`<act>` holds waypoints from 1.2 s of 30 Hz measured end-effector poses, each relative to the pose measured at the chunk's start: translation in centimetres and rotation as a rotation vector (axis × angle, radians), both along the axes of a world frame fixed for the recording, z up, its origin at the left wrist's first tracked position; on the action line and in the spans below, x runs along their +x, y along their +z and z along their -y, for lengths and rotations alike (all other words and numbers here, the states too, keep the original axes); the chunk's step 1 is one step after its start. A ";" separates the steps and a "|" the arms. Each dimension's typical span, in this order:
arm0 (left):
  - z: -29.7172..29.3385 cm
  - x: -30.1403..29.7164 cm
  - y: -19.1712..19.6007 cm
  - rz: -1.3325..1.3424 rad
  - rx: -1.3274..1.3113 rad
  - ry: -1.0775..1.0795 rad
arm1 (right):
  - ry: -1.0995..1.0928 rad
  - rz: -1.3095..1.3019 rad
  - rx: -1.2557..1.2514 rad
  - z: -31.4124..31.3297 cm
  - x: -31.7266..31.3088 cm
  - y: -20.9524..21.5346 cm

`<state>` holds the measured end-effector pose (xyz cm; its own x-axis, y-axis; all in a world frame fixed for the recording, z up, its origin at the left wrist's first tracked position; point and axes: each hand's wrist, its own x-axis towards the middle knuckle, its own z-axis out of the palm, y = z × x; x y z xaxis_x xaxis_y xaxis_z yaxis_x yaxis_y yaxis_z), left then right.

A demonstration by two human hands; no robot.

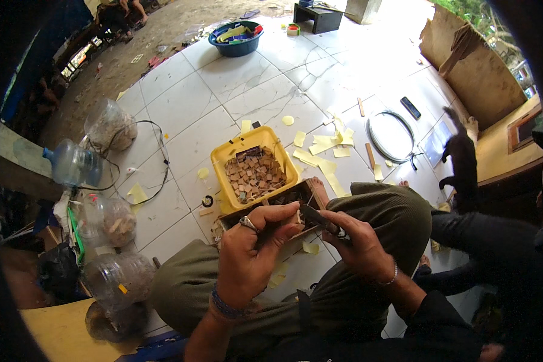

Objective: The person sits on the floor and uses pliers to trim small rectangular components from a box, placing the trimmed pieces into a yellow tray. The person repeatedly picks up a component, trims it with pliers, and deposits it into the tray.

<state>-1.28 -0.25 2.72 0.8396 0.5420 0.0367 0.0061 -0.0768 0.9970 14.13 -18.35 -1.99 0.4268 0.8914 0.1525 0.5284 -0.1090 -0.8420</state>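
So the person's sitting cross-legged on the tiled floor (235, 90), and right in front of the knees the left hand (250, 253) is curled up tight, pinching a small wooden piece (296, 215) between thumb and fingertips. It's mostly hidden by the fingers, so hard to say much about its shape. The right hand (359, 244) is closed around the handle of a knife (317, 218), with the blade pointing left and the tip right at that little piece.

Looks to me like the trimming step is on: shaving or cutting the piece to size. Next move probably calls for a short controlled stroke with the blade angled away from the left thumb, since they're touching close.

Just past the hands there's a wooden box (295, 196) with dark bits in it, and touching its far side a yellow tray (232, 158) full of small brown squares. Yellow scraps (323, 154) are scattered on the tiles beyond. Off to the left sit clear plastic jars (110, 125), and way at the back a blue basin (235, 45).
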 end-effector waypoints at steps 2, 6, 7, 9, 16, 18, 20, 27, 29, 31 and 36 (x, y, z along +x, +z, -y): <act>-0.7 -0.5 -0.1 -0.016 0.012 -0.063 | 0.102 -0.172 -0.175 0.7 0.7 1.0; -1.3 -1.0 0.1 -0.038 0.122 -0.139 | 0.194 -0.315 -0.368 1.2 1.3 1.8; -1.2 -1.0 0.2 -0.039 0.054 -0.131 | 0.201 -0.301 -0.381 1.1 1.2 1.7; -0.9 -0.9 0.3 -0.053 -0.038 -0.093 | 0.169 -0.185 -0.221 0.7 0.9 1.4; -0.7 -0.8 0.8 0.051 -0.158 -0.078 | 0.049 -0.073 -0.064 0.2 0.3 1.9; -0.6 -0.7 0.7 0.043 -0.190 -0.096 | 0.046 -0.077 -0.056 0.3 0.3 1.9; -0.6 -0.6 0.6 0.063 -0.122 -0.108 | 0.049 -0.078 -0.060 0.3 0.4 1.9; -0.7 -0.5 0.5 0.064 -0.066 -0.115 | 0.074 -0.069 -0.123 0.6 0.5 1.7; -0.7 -0.5 0.4 0.062 -0.076 -0.121 | 0.073 -0.059 -0.124 0.7 0.5 1.7; -0.8 -0.4 0.4 0.064 -0.070 -0.124 | 0.069 -0.043 -0.112 0.7 0.5 1.7; -1.1 -0.4 0.1 0.062 -0.064 -0.136 | 0.131 -0.130 -0.103 1.0 0.8 1.6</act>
<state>-1.69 0.89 2.80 0.9027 0.4262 0.0595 -0.0617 -0.0087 0.9981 14.89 -19.36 -0.34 0.3162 0.9486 0.0083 0.4311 -0.1359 -0.8920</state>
